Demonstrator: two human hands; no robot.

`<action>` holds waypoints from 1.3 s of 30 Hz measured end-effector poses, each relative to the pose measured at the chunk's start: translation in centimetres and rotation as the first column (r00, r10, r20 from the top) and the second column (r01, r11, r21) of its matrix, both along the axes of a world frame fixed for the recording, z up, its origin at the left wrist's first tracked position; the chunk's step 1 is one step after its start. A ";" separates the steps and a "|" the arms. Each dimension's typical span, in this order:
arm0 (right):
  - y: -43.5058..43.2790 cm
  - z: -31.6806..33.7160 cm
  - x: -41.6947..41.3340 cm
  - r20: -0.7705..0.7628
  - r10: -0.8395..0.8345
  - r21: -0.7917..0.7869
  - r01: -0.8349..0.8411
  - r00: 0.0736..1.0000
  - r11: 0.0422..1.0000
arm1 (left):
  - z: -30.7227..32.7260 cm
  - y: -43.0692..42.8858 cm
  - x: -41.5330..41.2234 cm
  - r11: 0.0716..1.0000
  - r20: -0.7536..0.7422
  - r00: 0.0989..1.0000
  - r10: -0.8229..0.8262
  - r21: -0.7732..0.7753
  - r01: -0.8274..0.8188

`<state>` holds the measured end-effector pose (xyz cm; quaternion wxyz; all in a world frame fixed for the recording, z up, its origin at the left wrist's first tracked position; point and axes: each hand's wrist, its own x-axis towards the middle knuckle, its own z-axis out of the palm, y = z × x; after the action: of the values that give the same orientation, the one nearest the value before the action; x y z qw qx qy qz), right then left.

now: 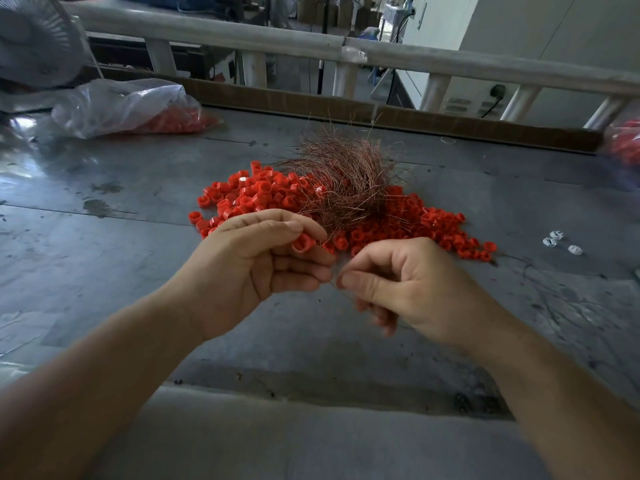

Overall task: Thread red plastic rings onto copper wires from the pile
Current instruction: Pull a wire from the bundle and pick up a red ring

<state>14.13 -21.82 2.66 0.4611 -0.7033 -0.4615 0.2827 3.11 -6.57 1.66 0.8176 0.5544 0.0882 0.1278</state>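
A scuffed grey metal table (pixel 104 188) bears a pile of red plastic rings (pixel 249 195) topped by tangled copper wires (pixel 343 181), a clear plastic bag (pixel 121 105) of rings, and small white pieces (pixel 557 237).

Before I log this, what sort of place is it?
Probably a small factory or workshop bench: a worn metal worktable holding a pile of red plastic rings and a bundle of copper wires, a plastic bag of more rings at its far left.

Holds left hand (pixel 256 265) and right hand (pixel 408 289) close together on the near side of the heap of small red plastic rings (pixel 398 230). Grips one round red plastic ring (pixel 303 243) in curled left fingers. Pinches thin copper wire strand (pixel 333 281) between right thumb and forefinger.
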 end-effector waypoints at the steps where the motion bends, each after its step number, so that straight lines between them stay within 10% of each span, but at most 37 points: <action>1: -0.1 0.2 0.0 -0.016 -0.002 0.005 0.002 1.000 1.000 | -0.1 0.1 0.0 1.000 0.002 1.000 -0.001 -0.011 0.001; 8: 0.0 0.2 -0.2 0.243 0.077 -0.130 -0.046 0.967 0.990 | 0.3 0.9 -0.4 0.975 -0.101 0.986 0.136 0.190 -0.115; 14: 0.2 -0.5 -1.1 0.393 0.266 -0.329 -0.136 0.880 0.934 | 0.4 3.7 -0.2 0.695 -0.050 0.804 0.592 0.537 -0.478; 20: 0.1 -0.5 -1.0 0.433 0.338 -0.412 -0.150 0.836 0.899 | -0.6 3.3 -0.3 0.355 -0.016 0.803 0.595 0.902 -0.245; 29: -0.2 -0.2 -0.9 0.415 0.318 -0.412 -0.135 0.853 0.901 | -1.3 3.5 -0.4 0.085 -0.085 0.836 0.542 0.995 0.045; 39: 0.2 -1.0 1.0 0.633 -0.086 -0.101 0.192 0.769 0.976 | -0.4 2.7 -0.4 0.294 -0.008 0.806 0.592 0.933 -0.207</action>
<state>15.12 -21.61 1.69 0.2438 -0.8237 -0.5107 0.0345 2.71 -3.84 1.26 0.2951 0.8741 0.2882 0.2564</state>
